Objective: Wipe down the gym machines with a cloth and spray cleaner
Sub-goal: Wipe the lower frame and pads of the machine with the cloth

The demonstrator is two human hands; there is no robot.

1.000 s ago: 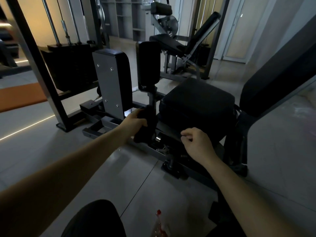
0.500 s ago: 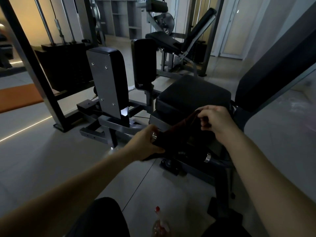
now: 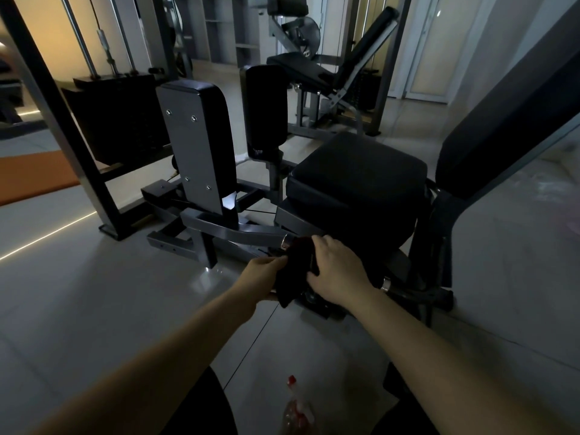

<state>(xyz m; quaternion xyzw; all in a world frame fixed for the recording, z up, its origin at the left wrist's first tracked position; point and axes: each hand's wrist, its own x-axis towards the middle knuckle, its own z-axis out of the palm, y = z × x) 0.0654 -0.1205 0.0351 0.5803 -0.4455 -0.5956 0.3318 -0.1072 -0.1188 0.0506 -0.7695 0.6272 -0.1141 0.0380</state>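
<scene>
**Dark cloth held in both hands at the machine's low bar**

A dark, soft, crumpled cloth [image 3: 293, 273] is held low in front of the gym machine, just below the front edge of the black padded square seat [image 3: 354, 183]. The top of the cloth is seen right beside the shiny end of a grey metal bar [image 3: 232, 229]. Whether the two are touching cannot be told in the dim light.

The cloth's left side is gripped by the left hand [image 3: 265, 273], with the fingers curled round it. The right side is gripped by the right hand [image 3: 337, 271], with the fingers bent over the top of the cloth. A loose corner is left hanging down between the two hands.

A clear plastic spray bottle with a red top [image 3: 296, 409] is seen standing on the pale tiled floor [image 3: 94, 293], close to the person and well apart from the cloth.

A tall grey and black leg pad [image 3: 196, 146] is seen standing upright to the left of the seat. A long black slanted backrest [image 3: 502, 130] is seen to the right of it. A flat orange mat [image 3: 34, 177] is laid on the floor at the far left.
</scene>
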